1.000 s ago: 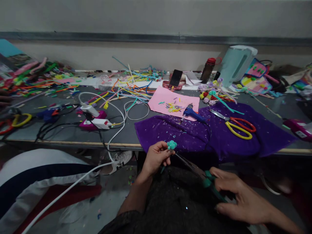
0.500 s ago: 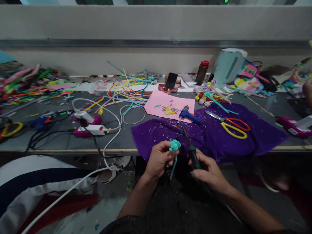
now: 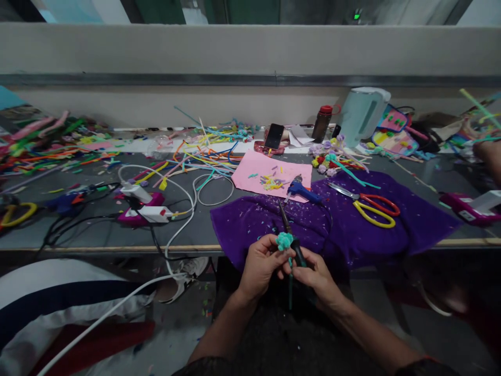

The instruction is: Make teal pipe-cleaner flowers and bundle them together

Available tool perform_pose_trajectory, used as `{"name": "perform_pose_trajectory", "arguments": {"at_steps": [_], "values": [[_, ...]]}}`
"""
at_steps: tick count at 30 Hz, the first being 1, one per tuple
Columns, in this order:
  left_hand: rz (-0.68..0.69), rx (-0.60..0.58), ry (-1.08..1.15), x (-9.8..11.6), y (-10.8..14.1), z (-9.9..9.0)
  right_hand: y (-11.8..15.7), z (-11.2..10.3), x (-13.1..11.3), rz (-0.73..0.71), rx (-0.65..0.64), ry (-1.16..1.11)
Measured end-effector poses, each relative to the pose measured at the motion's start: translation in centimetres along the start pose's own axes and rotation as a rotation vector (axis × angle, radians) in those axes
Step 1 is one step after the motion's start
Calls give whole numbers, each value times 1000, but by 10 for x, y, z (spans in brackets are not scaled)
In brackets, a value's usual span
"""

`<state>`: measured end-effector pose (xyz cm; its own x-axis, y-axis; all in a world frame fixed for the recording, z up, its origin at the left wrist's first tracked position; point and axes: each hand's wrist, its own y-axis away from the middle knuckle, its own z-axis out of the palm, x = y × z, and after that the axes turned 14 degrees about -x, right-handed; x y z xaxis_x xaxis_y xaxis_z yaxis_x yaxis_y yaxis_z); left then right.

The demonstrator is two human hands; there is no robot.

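My left hand (image 3: 260, 269) pinches a turquoise pipe-cleaner flower (image 3: 284, 241) just under its head, and the stem hangs down below the fingers. Close beside it, my right hand (image 3: 317, 274) is closed around the dark handle of a soldering iron (image 3: 299, 253), whose long metal tip points up and away over the cloth. The fingertips of my right hand are at the flower's stem; whether they grip it too I cannot tell. Beyond the hands, a blue glue gun (image 3: 303, 191) lies partly on a pink sheet (image 3: 246, 169) with small pipe-cleaner snippets.
A purple cloth (image 3: 242, 219) drapes over the table's front edge. Scissors (image 3: 368, 203) lie on it, with finished flowers (image 3: 332, 156) behind. Further back stand a kettle (image 3: 362, 117) and a bottle (image 3: 323, 124). White cables and a power strip (image 3: 136, 214) are at left; a co-worker's hand (image 3: 489, 156) shows at right.
My hands have come together. The soldering iron has moved left, up against the flower, and my right fingers have reached the stem. The camera view has tilted up slightly.
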<state>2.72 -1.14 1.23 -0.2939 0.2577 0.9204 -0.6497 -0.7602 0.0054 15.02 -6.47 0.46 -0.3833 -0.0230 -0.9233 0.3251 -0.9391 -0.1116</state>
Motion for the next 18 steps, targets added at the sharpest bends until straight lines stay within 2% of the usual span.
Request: {"name": "perform_pose_trajectory", "arguments": {"at_steps": [5,12,18], "values": [[50,7,45,1,2,1,0,6,-2,-79,13,-7],[60,14,61,-1,2,3,-1,4,1,-92,55,190],[73,42,88,0,1,2,-3,8,9,-82,127,78]]}}
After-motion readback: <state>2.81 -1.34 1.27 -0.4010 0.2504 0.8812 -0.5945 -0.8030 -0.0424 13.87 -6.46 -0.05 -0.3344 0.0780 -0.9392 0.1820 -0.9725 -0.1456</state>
